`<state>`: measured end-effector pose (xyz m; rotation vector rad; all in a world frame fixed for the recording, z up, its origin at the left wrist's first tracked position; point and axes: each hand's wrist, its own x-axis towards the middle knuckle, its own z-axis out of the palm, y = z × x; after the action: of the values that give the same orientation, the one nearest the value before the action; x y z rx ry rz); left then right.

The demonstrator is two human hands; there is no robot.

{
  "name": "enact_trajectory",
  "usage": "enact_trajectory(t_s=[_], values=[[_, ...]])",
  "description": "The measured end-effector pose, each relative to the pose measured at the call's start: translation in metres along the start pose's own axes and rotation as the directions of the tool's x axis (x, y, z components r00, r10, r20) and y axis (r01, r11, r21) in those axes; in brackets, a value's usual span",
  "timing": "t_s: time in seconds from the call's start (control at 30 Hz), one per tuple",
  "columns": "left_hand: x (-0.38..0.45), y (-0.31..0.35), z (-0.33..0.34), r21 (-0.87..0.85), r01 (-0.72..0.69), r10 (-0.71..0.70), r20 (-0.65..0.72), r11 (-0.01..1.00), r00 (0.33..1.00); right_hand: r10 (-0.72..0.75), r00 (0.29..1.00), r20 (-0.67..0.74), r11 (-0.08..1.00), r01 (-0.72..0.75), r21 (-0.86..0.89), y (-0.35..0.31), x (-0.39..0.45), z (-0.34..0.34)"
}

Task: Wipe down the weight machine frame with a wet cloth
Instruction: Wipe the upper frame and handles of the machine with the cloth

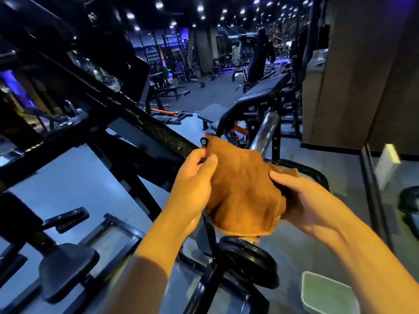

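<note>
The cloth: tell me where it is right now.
In the head view, the brown cloth is centre frame, held between the left hand and right hand, above a black weight plate.

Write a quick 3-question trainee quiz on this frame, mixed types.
1. True or false: both hands hold the cloth.
2. Which thing lies on the floor at lower right? A) a basin B) a spray bottle C) a bucket with a handle
3. Fill in: directly below the cloth sits a black weight ____.

Key
1. True: the left hand pinches the cloth's upper left edge, the right hand grips its right side.
2. A. Its contents cannot be made out.
3. plate; it sits by the black frame.
</note>
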<state>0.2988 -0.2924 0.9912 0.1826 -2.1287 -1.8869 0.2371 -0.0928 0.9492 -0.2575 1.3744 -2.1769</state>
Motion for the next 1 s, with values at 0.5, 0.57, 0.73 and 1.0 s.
enact_trajectory(t_s=[0.5,0.57,0.73,1.0], values=[[-0.027,-0.015,0.029,0.169,-0.055,0.053,0.013,0.984,0.998,-0.446,0.851,-0.277,0.837,0.287,-0.465,0.01,-0.001,0.044],[-0.031,-0.015,0.031,0.065,0.001,-0.004,0.044,0.998,0.999,-0.391,0.904,-0.175,0.869,0.299,-0.395,0.013,-0.006,0.053],[-0.028,-0.021,0.02,0.006,0.034,-0.033,-0.088,0.999,0.996,-0.277,0.961,-0.001,0.95,0.274,-0.15,0.007,-0.01,0.047],[-0.012,-0.028,0.011,-0.476,0.195,-0.2,0.04,0.858,0.979,-0.388,0.918,-0.082,0.829,0.309,-0.466,0.017,-0.005,0.029]])
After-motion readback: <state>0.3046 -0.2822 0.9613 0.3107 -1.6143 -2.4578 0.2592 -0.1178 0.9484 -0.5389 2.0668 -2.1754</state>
